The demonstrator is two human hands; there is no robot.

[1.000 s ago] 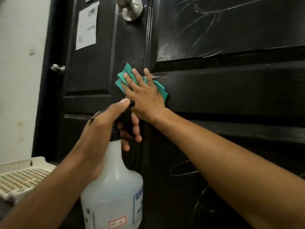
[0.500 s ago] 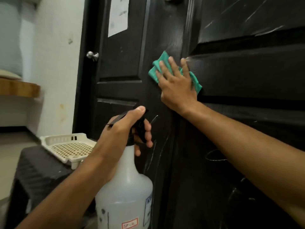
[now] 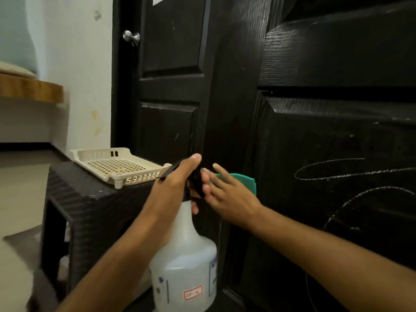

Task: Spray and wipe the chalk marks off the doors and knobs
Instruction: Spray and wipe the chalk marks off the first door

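The left hand (image 3: pixel 177 183) grips the spray bottle (image 3: pixel 183 262) trigger; the right hand (image 3: pixel 229 197) presses the green cloth (image 3: pixel 244 180) flat-fingered on the black door (image 3: pixel 337 136) — perforated tray (image 3: pixel 119 165) beside.

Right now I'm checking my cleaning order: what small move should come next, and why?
Probably slide the right hand and its green cloth rightward onto the white chalk loops on the black door's lower panel; they are unwiped, beside the cloth. The left hand grips the white spray bottle, ready to wet them.

Tray (image 3: pixel 117 164) on stand (image 3: pixel 90 194) left of door (image 3: pixel 315 131), spray bottle (image 3: pixel 184 262) before it — knob (image 3: pixel 131 37) far above.
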